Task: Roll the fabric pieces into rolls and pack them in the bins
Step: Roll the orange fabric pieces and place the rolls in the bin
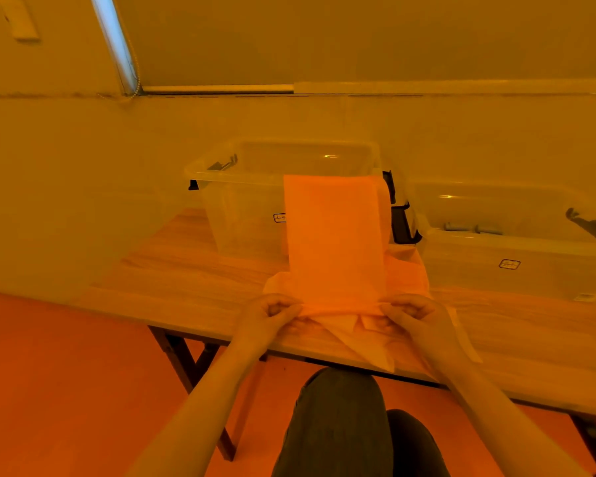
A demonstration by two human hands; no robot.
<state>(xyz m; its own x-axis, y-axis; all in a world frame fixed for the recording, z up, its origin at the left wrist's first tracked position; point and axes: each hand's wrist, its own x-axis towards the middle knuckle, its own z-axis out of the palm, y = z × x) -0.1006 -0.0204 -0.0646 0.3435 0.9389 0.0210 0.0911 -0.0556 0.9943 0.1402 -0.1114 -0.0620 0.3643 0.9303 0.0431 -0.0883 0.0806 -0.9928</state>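
Table [200,270]: bears all items. Left bin [241,187], far of fabric strip [334,242]. Strip: long axis running away from hands, far end draped on bin. Left hand [272,313], right hand [410,313]: equally near, fingers pinching near-edge corners.

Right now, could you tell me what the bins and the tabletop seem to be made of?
The left bin and right bin look like clear glossy plastic: see-through walls, bright glints. The tabletop shows pale wood grain with a smooth matte look, possibly laminate.

Wooden folding table [193,277], orange floor [66,373], pale wall [83,166], amber light.
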